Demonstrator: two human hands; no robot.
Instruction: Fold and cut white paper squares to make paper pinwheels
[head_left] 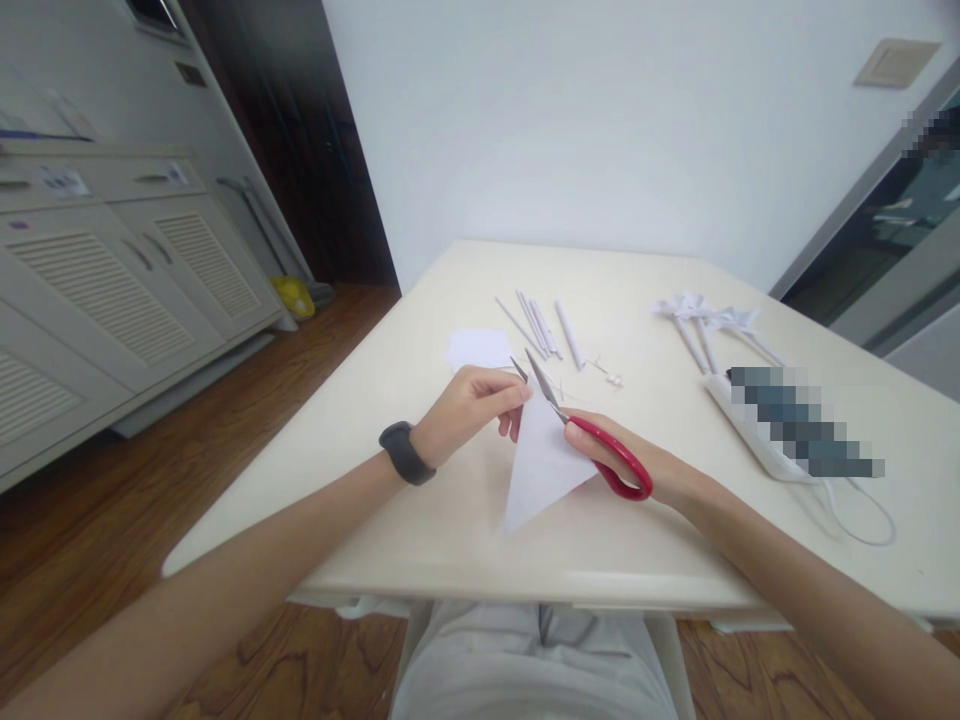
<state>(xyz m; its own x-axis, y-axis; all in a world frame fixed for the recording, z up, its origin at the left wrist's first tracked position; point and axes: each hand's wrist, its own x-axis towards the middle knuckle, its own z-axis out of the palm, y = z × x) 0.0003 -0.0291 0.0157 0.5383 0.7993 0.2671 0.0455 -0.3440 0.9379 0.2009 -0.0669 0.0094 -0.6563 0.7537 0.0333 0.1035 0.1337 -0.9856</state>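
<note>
In the head view my left hand (484, 402), with a black band on its wrist, pinches the upper tip of a folded white sheet of paper (541, 465). The paper forms a triangle whose wide end hangs toward me. My right hand (622, 450) grips the red-handled scissors (630, 468). Their blades are apart and straddle the tip of the paper close to my left fingertips. Part of the right fingers is hidden behind the handles and the paper.
Beyond my hands lie a white paper stack (480, 348), several rolled paper sticks (538, 325) and small paper scraps (611, 376). Paper flowers on stems (694, 308) rest at the right, by a white object with a cord (757, 430), partly blurred out. The white table (375, 400) meets the wall.
</note>
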